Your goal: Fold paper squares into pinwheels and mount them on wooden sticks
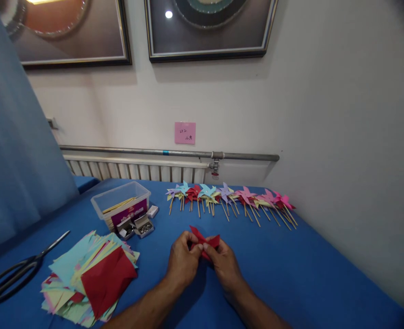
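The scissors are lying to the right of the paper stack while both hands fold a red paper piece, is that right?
Not quite. The head view shows the scissors lying to the left of the paper stack, near the table's left edge. The rest holds: the left hand and right hand both pinch the red paper piece.

Evenly lit; glare on framed pictures (208, 27); corners vignetted.

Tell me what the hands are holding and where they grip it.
Both the left hand and right hand pinch a folded red paper piece near its middle, fingers meeting there; its pointed flaps stick out above.
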Tool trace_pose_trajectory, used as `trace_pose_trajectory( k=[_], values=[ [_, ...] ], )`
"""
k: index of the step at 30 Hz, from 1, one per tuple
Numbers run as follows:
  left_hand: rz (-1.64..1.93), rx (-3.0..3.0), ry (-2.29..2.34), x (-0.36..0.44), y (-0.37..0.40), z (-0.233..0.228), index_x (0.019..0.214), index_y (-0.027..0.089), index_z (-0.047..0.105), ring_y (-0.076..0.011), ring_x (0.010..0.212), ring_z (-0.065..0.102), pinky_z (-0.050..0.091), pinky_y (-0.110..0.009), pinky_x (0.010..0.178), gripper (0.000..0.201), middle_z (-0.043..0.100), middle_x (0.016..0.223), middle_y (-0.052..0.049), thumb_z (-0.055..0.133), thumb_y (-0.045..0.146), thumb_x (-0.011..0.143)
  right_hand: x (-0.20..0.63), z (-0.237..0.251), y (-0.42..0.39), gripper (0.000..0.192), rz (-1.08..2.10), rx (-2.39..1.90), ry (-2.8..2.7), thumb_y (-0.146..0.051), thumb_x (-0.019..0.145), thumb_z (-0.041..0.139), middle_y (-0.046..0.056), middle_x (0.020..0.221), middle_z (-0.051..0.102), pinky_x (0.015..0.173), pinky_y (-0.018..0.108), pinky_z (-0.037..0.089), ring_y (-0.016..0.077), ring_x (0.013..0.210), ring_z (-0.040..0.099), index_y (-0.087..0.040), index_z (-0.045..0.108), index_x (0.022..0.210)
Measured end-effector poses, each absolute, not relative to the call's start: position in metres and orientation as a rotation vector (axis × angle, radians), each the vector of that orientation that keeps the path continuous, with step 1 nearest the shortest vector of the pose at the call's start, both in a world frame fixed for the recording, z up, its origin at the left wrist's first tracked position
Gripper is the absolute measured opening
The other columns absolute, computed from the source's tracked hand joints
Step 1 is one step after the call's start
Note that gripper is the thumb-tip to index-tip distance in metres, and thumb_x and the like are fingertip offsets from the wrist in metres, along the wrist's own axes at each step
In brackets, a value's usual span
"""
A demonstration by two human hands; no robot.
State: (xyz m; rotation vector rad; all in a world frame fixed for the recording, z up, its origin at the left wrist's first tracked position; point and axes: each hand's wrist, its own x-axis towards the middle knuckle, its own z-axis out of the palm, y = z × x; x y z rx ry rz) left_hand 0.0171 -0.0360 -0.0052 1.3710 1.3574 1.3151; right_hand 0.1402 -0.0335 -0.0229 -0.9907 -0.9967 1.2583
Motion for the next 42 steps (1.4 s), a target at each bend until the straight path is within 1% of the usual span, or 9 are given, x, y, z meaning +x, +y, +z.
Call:
trace_pose_trajectory(
  k=[5, 9, 12, 18, 23, 27, 34, 39, 42],
  values=[
    [1.366, 1.331, 1.283, 0.0171, -0.0346, -0.0069, 0.075, 0.019, 0.057, -0.0131, 0.065, 0.053, 0.042, -0.023, 0.064, 0.008, 0.060, 0.070, 0.001, 0.064, 0.018, 0.072, 0.1400, -0.0213, -0.0341, 0.033, 1.293, -0.986, -0.968, -0.041, 0.063, 0.084, -0.002, 0.070, 0.066, 0.065, 0.027, 0.045, 0.0161, 0.065, 0.058, -0.019, 0.067, 0.081],
    [1.386, 1.327, 1.261, 0.0164, -0.0332, -0.0075, 0.073, 0.019, 0.055, -0.0124, 0.065, 0.052, 0.041, -0.023, 0.063, 0.011, 0.057, 0.069, 0.002, 0.064, 0.014, 0.071, 0.1417, -0.0226, -0.0332, 0.033, 1.241, -1.022, -0.987, -0.042, 0.061, 0.084, -0.002, 0.068, 0.065, 0.065, 0.028, 0.046, 0.0166, 0.065, 0.058, -0.019, 0.067, 0.079],
    [1.393, 1.306, 1.232, 0.0168, -0.0328, -0.0071, 0.070, 0.019, 0.052, -0.0117, 0.063, 0.049, 0.040, -0.022, 0.061, 0.014, 0.054, 0.067, 0.003, 0.064, 0.013, 0.070, 0.1433, -0.0231, -0.0319, 0.033, 1.269, -1.014, -0.997, -0.041, 0.063, 0.083, -0.001, 0.070, 0.067, 0.067, 0.028, 0.045, 0.0167, 0.066, 0.058, -0.018, 0.068, 0.080],
    [1.395, 1.292, 1.222, 0.0161, -0.0315, -0.0084, 0.069, 0.019, 0.050, -0.0111, 0.061, 0.048, 0.040, -0.022, 0.060, 0.016, 0.054, 0.065, 0.003, 0.065, 0.015, 0.070, 0.1444, -0.0221, -0.0317, 0.038, 1.331, -1.015, -0.986, -0.043, 0.062, 0.085, -0.001, 0.069, 0.068, 0.063, 0.027, 0.043, 0.0155, 0.063, 0.057, -0.017, 0.069, 0.085],
    [1.390, 1.252, 1.192, 0.0160, -0.0308, -0.0100, 0.068, 0.020, 0.047, -0.0096, 0.057, 0.045, 0.038, -0.021, 0.057, 0.020, 0.051, 0.062, 0.005, 0.067, 0.018, 0.069, 0.1444, -0.0229, -0.0323, 0.039, 1.337, -0.996, -1.002, -0.047, 0.062, 0.085, -0.001, 0.068, 0.068, 0.065, 0.028, 0.044, 0.0158, 0.063, 0.058, -0.017, 0.069, 0.082],
    [1.385, 1.263, 1.193, 0.0162, -0.0298, -0.0118, 0.068, 0.021, 0.046, -0.0097, 0.057, 0.045, 0.039, -0.021, 0.058, 0.019, 0.051, 0.062, 0.006, 0.065, 0.017, 0.069, 0.1440, -0.0222, -0.0339, 0.038, 1.313, -1.010, -1.031, -0.048, 0.063, 0.084, 0.000, 0.068, 0.069, 0.064, 0.028, 0.044, 0.0158, 0.062, 0.058, -0.017, 0.070, 0.080],
    [1.388, 1.294, 1.215, 0.0157, -0.0302, -0.0096, 0.067, 0.020, 0.048, -0.0099, 0.058, 0.046, 0.040, -0.021, 0.059, 0.015, 0.052, 0.062, 0.005, 0.062, 0.016, 0.069, 0.1413, -0.0227, -0.0352, 0.042, 1.377, -0.954, -0.960, -0.046, 0.063, 0.085, 0.002, 0.079, 0.073, 0.070, 0.029, 0.048, 0.0178, 0.070, 0.064, -0.017, 0.070, 0.090],
    [1.366, 1.290, 1.190, 0.0166, -0.0312, -0.0091, 0.067, 0.020, 0.048, -0.0096, 0.057, 0.046, 0.039, -0.021, 0.058, 0.014, 0.051, 0.061, 0.005, 0.061, 0.015, 0.069, 0.1430, -0.0237, -0.0320, 0.036, 1.329, -1.028, -0.970, -0.039, 0.060, 0.087, -0.002, 0.067, 0.068, 0.062, 0.025, 0.044, 0.0140, 0.060, 0.058, -0.017, 0.068, 0.081],
    [1.367, 1.299, 1.183, 0.0164, -0.0307, -0.0094, 0.067, 0.020, 0.048, -0.0099, 0.058, 0.046, 0.038, -0.021, 0.057, 0.014, 0.052, 0.061, 0.004, 0.062, 0.017, 0.069, 0.1443, -0.0236, -0.0300, 0.032, 1.297, -1.072, -0.975, -0.037, 0.059, 0.086, -0.003, 0.063, 0.066, 0.059, 0.025, 0.042, 0.0141, 0.058, 0.056, -0.018, 0.067, 0.077]
  ],
)
